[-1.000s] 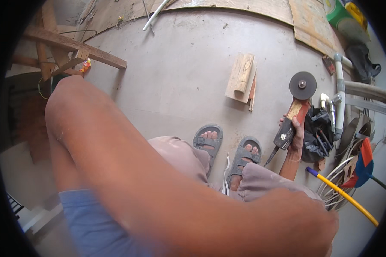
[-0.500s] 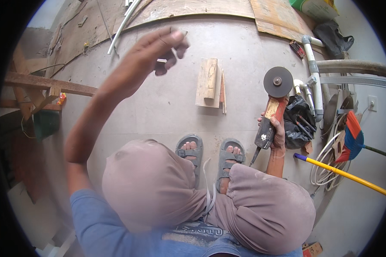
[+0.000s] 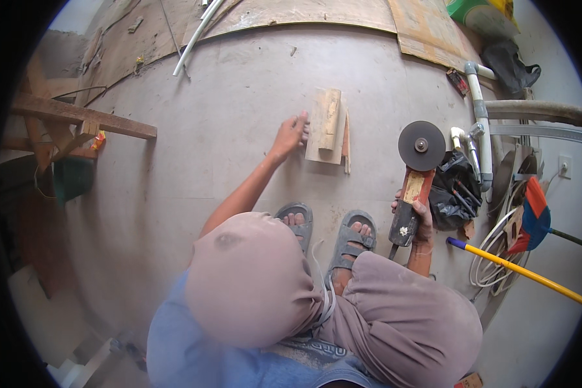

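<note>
My right hand (image 3: 421, 218) grips the body of an orange and black angle grinder (image 3: 410, 205), held upright beside my right knee. Its dark round cutting disc (image 3: 421, 145) points away from me, and I see no blur on it. On the floor ahead lies a flat wooden board (image 3: 314, 150) with a narrower wooden block (image 3: 330, 119) on top. Thin wood strips (image 3: 347, 145) stick out along the board's right side. My left hand (image 3: 292, 134) is just left of the board, fingers loosely bent and apart, with nothing visible in them. Whether a fingertip touches the board I cannot tell.
White pipes (image 3: 477, 116), a black plastic bag (image 3: 452, 194) with tools, coiled white cable (image 3: 491, 252) and a yellow pole (image 3: 517, 268) lie at the right. A wooden frame (image 3: 84, 116) stands at the left. Large wooden sheets (image 3: 330, 13) cover the far floor.
My left hand has come down from its raised place at the upper left to beside the board. The right hand keeps hold of the angle grinder, and the view has shifted slightly.
</note>
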`<state>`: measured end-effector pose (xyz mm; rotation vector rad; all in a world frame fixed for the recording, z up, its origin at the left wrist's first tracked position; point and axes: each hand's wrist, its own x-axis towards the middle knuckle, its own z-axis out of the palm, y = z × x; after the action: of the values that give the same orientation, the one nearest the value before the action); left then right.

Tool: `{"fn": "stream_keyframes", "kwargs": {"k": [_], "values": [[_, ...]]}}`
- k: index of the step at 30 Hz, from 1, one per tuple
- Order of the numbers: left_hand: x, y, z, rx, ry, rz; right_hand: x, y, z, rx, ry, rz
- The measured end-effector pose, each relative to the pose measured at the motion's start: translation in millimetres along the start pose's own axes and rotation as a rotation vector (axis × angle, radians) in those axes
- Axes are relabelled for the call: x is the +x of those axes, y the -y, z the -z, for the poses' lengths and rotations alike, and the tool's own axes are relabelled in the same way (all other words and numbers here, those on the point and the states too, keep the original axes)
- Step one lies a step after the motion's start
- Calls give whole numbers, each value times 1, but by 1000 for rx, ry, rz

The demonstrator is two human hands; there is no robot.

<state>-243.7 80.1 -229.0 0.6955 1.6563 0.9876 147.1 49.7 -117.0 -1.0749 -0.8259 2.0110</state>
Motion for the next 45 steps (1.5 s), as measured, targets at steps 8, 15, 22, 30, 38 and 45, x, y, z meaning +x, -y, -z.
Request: {"fn": "stream_keyframes", "kwargs": {"k": [8, 15, 22, 30, 38, 45], "values": [[-51, -36, -23, 565, -370, -659, 20, -11, 0, 63, 133, -125], [-80, -52, -52, 1192, -11, -906, 24, -14, -5, 52, 144, -97], [-99, -37, -47, 1006, 31, -973, 16, -15, 14, 64, 94, -139], [-123, -40, -39, 858, 419, -1188, 16, -14, 13, 136, 108, -173], [-118, -29, -57, 221, 72, -514, 19, -26, 1, 393, 256, -148], [-191, -32, -153, -179, 891, 198, 29, -32, -6, 368, 258, -146]]}}
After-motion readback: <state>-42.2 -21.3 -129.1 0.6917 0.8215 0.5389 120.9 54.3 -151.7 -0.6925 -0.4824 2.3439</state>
